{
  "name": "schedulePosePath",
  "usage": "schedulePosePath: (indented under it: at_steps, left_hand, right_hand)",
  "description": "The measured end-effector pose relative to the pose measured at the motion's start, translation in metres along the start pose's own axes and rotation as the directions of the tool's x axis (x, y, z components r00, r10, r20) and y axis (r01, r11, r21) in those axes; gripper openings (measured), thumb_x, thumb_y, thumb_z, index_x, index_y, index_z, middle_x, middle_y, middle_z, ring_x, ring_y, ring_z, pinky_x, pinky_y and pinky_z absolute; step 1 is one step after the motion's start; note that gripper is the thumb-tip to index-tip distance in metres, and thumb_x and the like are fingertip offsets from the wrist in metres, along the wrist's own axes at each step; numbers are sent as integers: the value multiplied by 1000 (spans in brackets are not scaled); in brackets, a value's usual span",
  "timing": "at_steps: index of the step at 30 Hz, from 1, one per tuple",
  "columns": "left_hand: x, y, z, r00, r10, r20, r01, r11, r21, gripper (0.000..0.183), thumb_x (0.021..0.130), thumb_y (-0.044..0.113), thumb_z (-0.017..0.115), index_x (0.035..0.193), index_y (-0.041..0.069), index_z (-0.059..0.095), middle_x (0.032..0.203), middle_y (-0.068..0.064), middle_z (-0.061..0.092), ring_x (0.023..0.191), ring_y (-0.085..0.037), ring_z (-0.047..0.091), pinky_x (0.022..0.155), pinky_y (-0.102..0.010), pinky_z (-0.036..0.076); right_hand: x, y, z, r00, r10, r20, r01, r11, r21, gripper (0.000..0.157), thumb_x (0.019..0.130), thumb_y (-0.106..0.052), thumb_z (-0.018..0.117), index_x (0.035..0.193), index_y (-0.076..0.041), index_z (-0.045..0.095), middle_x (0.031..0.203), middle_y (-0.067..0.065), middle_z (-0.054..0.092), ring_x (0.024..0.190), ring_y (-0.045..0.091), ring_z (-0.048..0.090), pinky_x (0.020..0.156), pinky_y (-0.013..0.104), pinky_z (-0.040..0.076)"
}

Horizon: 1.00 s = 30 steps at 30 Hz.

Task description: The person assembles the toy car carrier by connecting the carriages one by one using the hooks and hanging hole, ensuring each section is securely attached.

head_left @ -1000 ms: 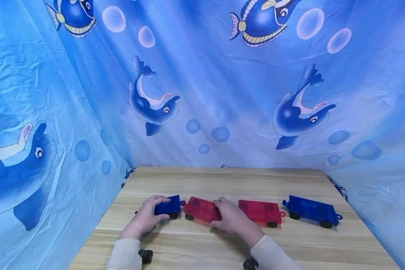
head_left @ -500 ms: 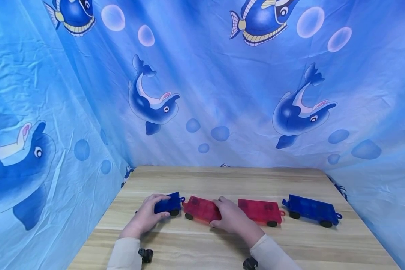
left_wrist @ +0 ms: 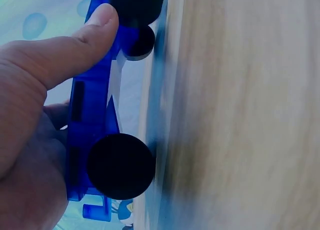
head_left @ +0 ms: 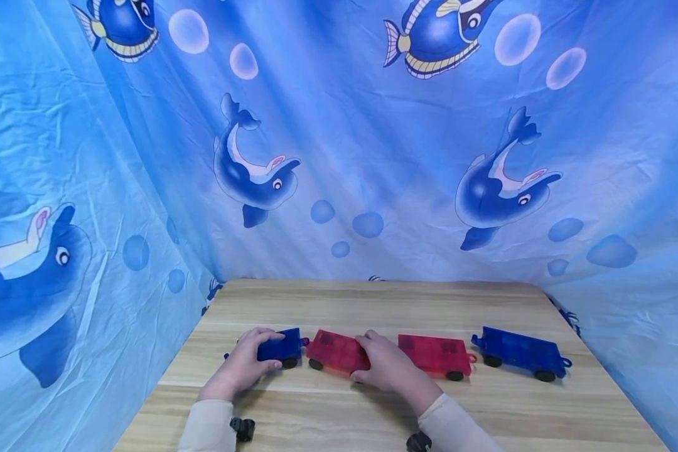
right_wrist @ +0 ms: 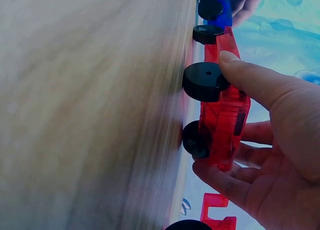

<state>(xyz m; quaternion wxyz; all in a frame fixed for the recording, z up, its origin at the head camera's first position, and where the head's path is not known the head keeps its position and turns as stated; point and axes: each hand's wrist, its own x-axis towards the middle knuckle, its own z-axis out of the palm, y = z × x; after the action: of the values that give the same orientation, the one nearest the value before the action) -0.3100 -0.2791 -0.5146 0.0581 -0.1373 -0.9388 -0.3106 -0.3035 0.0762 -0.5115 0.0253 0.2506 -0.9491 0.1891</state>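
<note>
A blue toy train car [head_left: 287, 346] with black wheels is gripped by my left hand [head_left: 247, 361], thumb on its near side and fingers over the top. The ring at its right end meets the left end of a red toy train car [head_left: 336, 350]; whether they are linked I cannot tell. My right hand [head_left: 387, 364] holds that red car across its right part, hiding its right end. In the right wrist view, the thumb presses beside a black wheel [right_wrist: 205, 81], and the fingers curl under the other side. Both cars sit at table level.
Right of my right hand stands a second red car [head_left: 436, 355], partly covered by the hand. A second blue car [head_left: 521, 353] stands farther right, slightly apart from it. The wooden table [head_left: 373, 301] is enclosed by a blue sea-print curtain [head_left: 339, 157].
The right end of the left blue car was raised a little half a second ago and is now lowered, with its ring at the red car's end. My right hand has stayed put.
</note>
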Motion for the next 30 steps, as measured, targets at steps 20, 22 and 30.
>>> schedulePosePath:
  at_steps: [20,22,30]
  left_hand:
    - [-1,3,-8,999,-25,20,25,1000,14,47,83,12,90,124,26,71,147,-5,58,139,-39,51,112,-61,42]
    - [0,5,-9,1000,-16,23,16,1000,10,47,82,10,90,123,25,71,147,-6,58,139,-40,51,112,-61,42]
    - [2,2,-9,999,-19,38,19,1000,7,47,79,9,92,119,25,72,142,-5,61,138,-39,51,114,-59,40]
  right_hand:
    - [-3,-3,-6,999,-9,35,9,1000,-16,85,85,-52,85,150,-5,56,120,2,58,106,15,57,89,34,55]
    - [-4,-3,-7,1000,-14,24,15,999,-47,85,85,-53,85,149,-5,57,124,4,59,113,19,57,92,37,55]
    - [-9,-1,-13,999,-44,5,44,996,-77,83,85,-51,86,148,-4,58,135,6,60,125,23,54,101,40,53]
